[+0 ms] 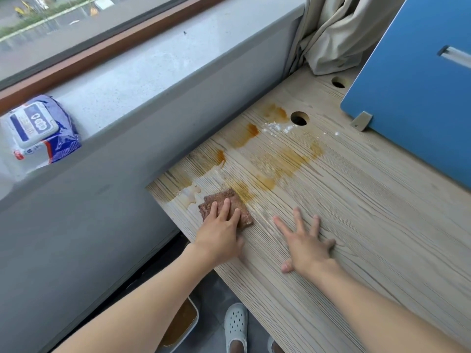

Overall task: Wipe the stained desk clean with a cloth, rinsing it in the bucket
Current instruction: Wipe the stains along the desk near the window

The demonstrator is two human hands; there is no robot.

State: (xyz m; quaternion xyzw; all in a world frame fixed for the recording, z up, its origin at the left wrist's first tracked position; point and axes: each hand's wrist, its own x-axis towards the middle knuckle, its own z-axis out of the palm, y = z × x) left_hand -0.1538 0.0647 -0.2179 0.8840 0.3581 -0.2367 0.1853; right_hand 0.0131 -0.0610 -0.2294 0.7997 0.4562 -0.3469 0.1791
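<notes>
A folded brown cloth point(242, 207) lies on the light wood-grain desk point(356, 225) near its left end. My left hand point(221, 233) presses flat on the cloth with straight fingers. My right hand point(305, 245) rests open on the bare desk just right of the cloth, fingers spread. Orange-brown stains point(285, 159) smear the desk beyond the cloth, with a wet patch point(190, 194) beside it and white powder point(277, 127) farther back. A white bucket point(195, 314) with brownish water stands on the floor under the desk's left end, partly hidden by my left arm.
A grey window ledge point(127, 80) runs along the left with a pack of wet wipes point(40, 131) on it. A blue partition panel point(413, 80) stands at the back right. Two cable holes point(299, 118) pierce the desk. A curtain point(339, 31) hangs behind. My shoe point(235, 324) is below.
</notes>
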